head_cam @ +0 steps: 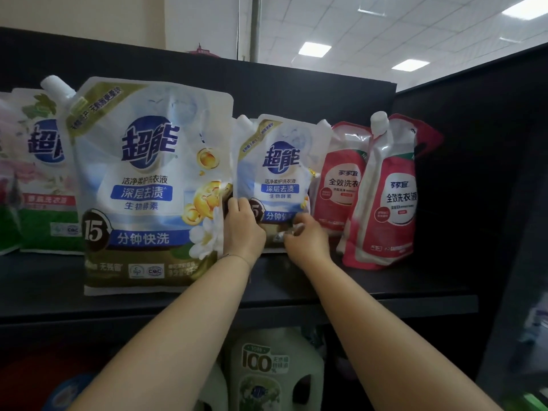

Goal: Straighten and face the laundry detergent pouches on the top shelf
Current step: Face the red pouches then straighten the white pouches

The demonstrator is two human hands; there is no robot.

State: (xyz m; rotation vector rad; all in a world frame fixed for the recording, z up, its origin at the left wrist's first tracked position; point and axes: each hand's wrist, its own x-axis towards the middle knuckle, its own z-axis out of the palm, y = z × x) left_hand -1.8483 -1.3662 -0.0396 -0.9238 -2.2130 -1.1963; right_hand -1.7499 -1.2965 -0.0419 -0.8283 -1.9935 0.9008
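Head view: left hand (244, 229) and right hand (307, 237) grip small pouch (278, 161) between big pouch (148, 185) and red pouches (388, 197).

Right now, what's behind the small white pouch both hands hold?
What looks like a second white pouch peeks out at its right edge, dark back panel above. The small white pouch covers the rest of it, so its label is hidden.

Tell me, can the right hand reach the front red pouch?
Probably yes: the right hand pinches the small white pouch, yet the front red pouch stands close to its right, its face unblocked.
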